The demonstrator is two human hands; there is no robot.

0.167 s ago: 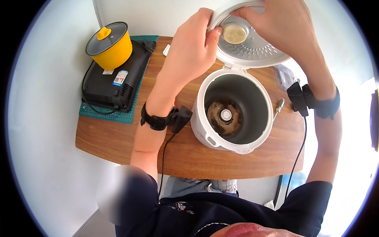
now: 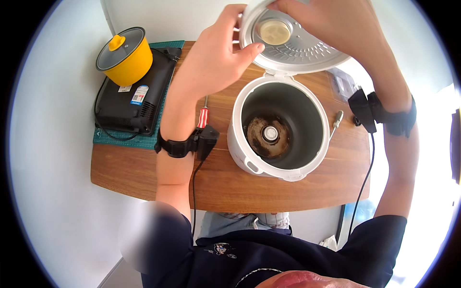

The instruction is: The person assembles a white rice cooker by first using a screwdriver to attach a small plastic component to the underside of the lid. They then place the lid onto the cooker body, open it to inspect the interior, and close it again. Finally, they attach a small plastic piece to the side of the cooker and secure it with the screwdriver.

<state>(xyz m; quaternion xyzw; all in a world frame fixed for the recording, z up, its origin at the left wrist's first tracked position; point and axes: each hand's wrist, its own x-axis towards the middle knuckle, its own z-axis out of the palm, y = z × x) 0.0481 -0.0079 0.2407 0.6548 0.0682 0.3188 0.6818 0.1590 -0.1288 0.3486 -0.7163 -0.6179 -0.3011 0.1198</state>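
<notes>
Overhead, both hands (image 2: 216, 57) (image 2: 336, 24) clamped on raised lid (image 2: 293, 45) above white cooker (image 2: 276, 129).

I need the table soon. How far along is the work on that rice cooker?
Done: the rice cooker stands open with no inner pot, its heating plate bare and stained. In hand: both the left hand and right hand grip the raised lid. Left: a red-handled screwdriver lies untouched beside it.

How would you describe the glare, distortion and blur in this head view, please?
Head view: strong fisheye bending, the wooden table edge curving; bright washed-out glare at the right rim beside the right hand's forearm; a blurred patch over the left shoulder; the rice cooker and left hand stay sharp.
</notes>
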